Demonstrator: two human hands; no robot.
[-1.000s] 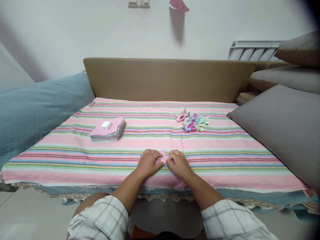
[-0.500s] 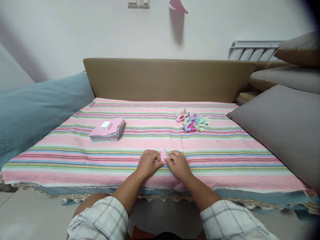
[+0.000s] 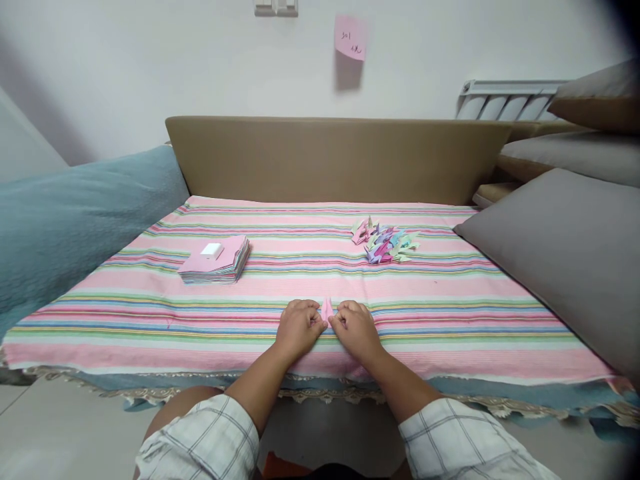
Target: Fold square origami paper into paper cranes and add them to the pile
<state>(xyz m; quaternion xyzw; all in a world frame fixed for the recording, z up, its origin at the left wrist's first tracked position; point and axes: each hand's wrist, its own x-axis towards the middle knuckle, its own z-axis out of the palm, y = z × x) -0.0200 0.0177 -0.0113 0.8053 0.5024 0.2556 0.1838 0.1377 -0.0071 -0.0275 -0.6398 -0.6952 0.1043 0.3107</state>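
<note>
My left hand (image 3: 299, 328) and my right hand (image 3: 356, 329) rest side by side on the striped cloth (image 3: 450, 313) near its front edge. Between their fingertips they pinch a small folded pink paper (image 3: 327, 310), which stands up with its tip pointing away from me; most of it is hidden by my fingers. Farther back on the left lies a stack of coloured paper squares (image 3: 216, 260) with a small white block (image 3: 211, 251) on top. At the back right sits a pile of several folded paper figures (image 3: 384, 241) in mixed colours.
A blue blanket (image 3: 60, 220) lies along the left side. Grey cushions (image 3: 565, 247) lean at the right. A tan backrest (image 3: 335, 157) runs along the far side of the cloth. A pink note (image 3: 351, 37) hangs on the wall above.
My hands have drawn a little closer together and the pink paper between them looks narrower. The pink note on the wall has dropped flat against the wall.
</note>
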